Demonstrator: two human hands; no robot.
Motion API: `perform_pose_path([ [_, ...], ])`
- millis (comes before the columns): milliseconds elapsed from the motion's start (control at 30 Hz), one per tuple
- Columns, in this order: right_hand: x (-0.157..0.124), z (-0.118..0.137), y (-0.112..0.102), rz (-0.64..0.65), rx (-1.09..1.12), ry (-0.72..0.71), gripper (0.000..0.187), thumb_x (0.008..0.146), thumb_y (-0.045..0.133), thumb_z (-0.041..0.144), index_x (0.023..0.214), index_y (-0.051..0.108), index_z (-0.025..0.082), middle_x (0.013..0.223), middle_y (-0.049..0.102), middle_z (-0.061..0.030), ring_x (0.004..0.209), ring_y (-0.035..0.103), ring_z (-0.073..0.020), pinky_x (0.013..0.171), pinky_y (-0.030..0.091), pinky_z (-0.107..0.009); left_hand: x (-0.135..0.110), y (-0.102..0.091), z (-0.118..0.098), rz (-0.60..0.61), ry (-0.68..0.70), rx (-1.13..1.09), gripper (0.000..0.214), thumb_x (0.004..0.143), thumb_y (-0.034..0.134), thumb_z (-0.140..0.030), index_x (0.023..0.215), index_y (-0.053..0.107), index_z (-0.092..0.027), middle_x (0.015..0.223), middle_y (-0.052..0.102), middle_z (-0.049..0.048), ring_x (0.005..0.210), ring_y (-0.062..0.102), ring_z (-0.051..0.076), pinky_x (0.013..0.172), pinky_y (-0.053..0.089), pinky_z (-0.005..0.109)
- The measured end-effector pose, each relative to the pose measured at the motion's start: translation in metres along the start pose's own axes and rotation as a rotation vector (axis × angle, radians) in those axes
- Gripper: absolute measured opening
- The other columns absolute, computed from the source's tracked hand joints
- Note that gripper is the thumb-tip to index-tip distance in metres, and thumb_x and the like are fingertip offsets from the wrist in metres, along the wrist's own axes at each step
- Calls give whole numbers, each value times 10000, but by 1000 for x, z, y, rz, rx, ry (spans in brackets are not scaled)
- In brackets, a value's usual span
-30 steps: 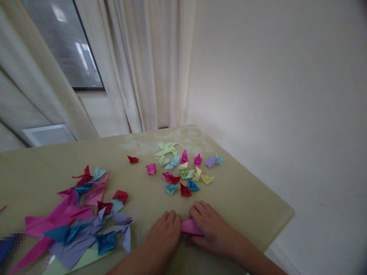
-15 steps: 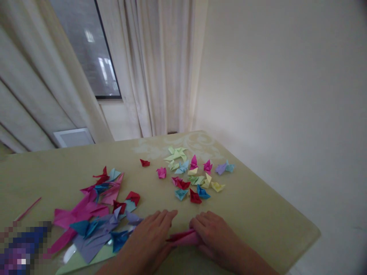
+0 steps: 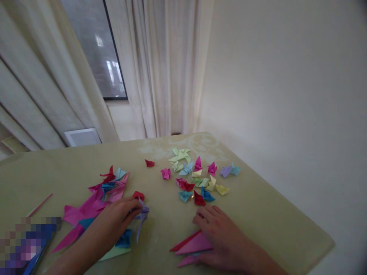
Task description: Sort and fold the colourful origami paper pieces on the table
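Observation:
My right hand (image 3: 220,233) lies flat, fingers stretched, on a folded pink paper (image 3: 192,244) near the table's front edge. My left hand (image 3: 116,217) has reached left to the heap of folded paper pieces (image 3: 94,202) in pink, blue and purple. Its fingertips pinch a small purple folded piece (image 3: 142,212) at the heap's right edge. A cluster of small folded paper units (image 3: 197,177) in several colours lies beyond my right hand, in the middle of the table.
The table (image 3: 272,225) is pale green-yellow, with its right edge and corner close to my right arm. A thin pink strip (image 3: 40,204) lies at the left. Curtains (image 3: 160,65) and a window (image 3: 94,46) stand behind the table, a plain wall at right.
My left hand left the pink paper and moved left to the heap, taking hold of a purple piece. The pink paper now lies flatter under my right hand. The view shifted slightly.

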State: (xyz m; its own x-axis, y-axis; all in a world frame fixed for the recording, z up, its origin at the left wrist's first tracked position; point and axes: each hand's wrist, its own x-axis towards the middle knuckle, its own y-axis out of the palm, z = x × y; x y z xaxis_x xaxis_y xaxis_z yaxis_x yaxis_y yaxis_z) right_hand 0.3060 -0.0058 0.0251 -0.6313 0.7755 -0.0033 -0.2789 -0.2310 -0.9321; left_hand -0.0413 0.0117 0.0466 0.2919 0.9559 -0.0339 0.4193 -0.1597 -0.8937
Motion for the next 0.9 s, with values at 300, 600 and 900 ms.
perform_pose_path([
  [300,86,44,-87,-277,-56,-226,210,1048,696,306,1211,655,180,1117,710,-66,1032,672,-229,888,513,-329,39,-44,-87,-175,268,-83,233,999,561,-288,1015,792,-267,1035,822,19,979,751,211,900,550,314],
  [600,127,19,-105,-430,64,-166,65,986,691,129,974,660,185,977,607,4,843,606,-138,773,429,-253,54,-61,-25,-228,9,-112,375,962,571,-511,1210,685,-253,1064,831,57,987,775,269,863,587,376],
  [900,183,9,-30,-31,5,-145,60,897,703,144,934,710,192,850,721,-8,772,647,-159,672,392,-243,77,-37,39,272,-289,176,219,790,691,-211,1001,750,-216,989,820,55,926,766,244,710,497,283],
])
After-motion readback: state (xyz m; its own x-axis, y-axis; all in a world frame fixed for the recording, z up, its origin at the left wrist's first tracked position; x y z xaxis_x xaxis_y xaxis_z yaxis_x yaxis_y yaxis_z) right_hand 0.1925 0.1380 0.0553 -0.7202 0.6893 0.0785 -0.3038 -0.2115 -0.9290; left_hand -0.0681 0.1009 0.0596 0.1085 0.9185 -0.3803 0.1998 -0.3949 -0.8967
